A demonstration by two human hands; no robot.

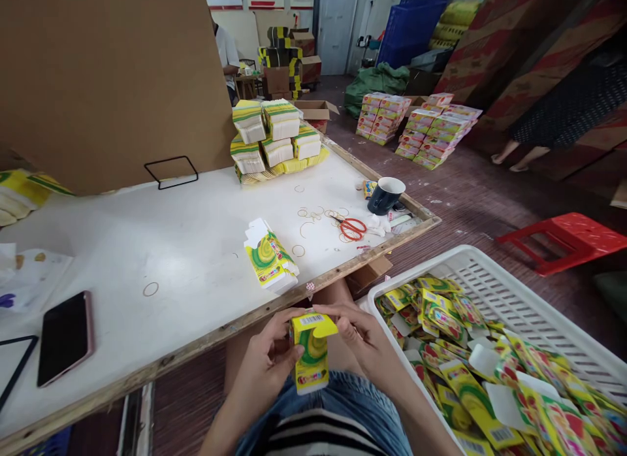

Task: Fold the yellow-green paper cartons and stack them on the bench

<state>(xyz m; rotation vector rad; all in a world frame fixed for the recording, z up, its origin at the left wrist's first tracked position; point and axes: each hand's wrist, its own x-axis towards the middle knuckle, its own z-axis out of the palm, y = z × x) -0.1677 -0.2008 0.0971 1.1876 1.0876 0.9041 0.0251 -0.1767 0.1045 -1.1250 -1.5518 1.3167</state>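
Observation:
A small yellow and green carton [311,361] is upright above my lap, its body opened out and a barcode on its top flap. My left hand [267,355] grips its left side, thumb on the front panel. With fingers pressed at the top flap's right edge, my right hand [360,332] also holds the carton. Just beyond the table edge from my hands lies a short stack of flat cartons [271,257]. To my right, a white plastic basket [490,266] holds many loose cartons.
The white table [196,247] has a raised wooden edge. On it are bundled flat cartons [274,132], red-handled scissors [351,228], a dark mug [386,195], rubber bands and a phone [66,338]. A red stool [573,240] stands beyond the basket. Other people are in the background.

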